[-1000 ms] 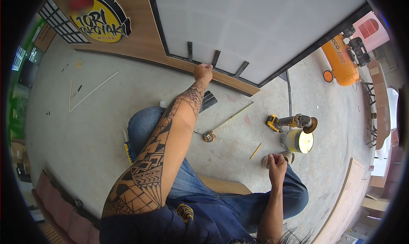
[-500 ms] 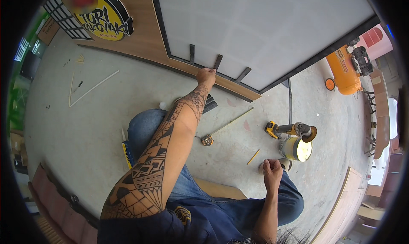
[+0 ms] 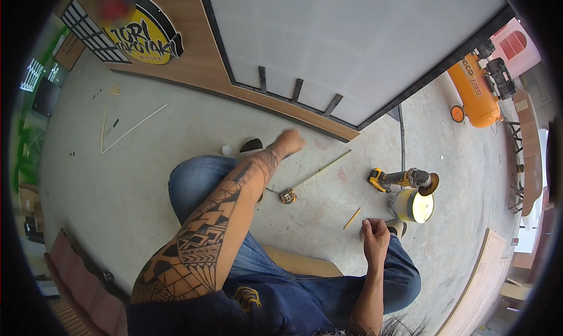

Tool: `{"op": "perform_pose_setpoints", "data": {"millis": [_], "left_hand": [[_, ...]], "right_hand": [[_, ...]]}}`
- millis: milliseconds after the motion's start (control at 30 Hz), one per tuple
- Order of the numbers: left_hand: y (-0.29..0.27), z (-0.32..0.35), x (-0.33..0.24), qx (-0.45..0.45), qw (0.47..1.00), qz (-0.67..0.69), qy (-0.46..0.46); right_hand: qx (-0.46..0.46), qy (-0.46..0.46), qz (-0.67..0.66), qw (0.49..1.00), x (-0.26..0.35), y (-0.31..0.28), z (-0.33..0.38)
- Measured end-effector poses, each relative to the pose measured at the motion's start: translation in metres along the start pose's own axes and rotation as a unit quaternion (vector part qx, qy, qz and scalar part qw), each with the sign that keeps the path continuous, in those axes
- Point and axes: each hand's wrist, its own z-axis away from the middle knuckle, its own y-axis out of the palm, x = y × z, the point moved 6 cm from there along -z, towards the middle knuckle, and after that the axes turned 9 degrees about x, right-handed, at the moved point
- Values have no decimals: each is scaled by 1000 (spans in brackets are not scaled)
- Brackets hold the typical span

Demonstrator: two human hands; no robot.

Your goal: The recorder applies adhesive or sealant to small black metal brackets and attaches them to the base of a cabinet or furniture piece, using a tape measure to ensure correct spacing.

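Observation:
My left hand (image 3: 289,143), at the end of a tattooed forearm, hovers over the floor before the panel; motion blurs its fingers. The pale panel (image 3: 352,36) has a black frame. Three short black strips (image 3: 298,90) rise side by side from its lower edge. Over my bent knee, my right hand (image 3: 376,236) is closed, thumb against fingers; whatever it may hold is too small to make out. Between my hands a tape measure (image 3: 287,196) lies with its blade drawn out. A yellow pencil (image 3: 352,218) rests left of my right hand.
A cordless angle grinder (image 3: 404,178) leans on a round can (image 3: 411,205) at the right. Beyond stands an orange air compressor (image 3: 475,92). Thin sticks (image 3: 135,128) lie on the floor at the left. A wooden board (image 3: 469,280) is at the lower right.
My left hand has let go of the middle black strip and dropped toward the floor. Black strips seen on the floor there are out of sight. The right hand has stayed put.

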Motion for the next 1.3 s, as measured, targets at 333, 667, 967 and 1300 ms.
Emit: {"op": "perform_pose_setpoints", "data": {"millis": [333, 667, 967, 1300], "left_hand": [[217, 121, 48, 112, 962, -214, -130], [181, 154, -33, 482, 868, -64, -104], [146, 206, -92, 645, 723, 248, -11], [123, 262, -254, 521, 812, 184, 187]], "right_hand": [[56, -11, 0, 998, 24, 18, 3], [152, 10, 118, 981, 1, 18, 14], [157, -2, 78, 985, -32, 69, 6], [115, 74, -448, 884, -37, 35, 34]]}}
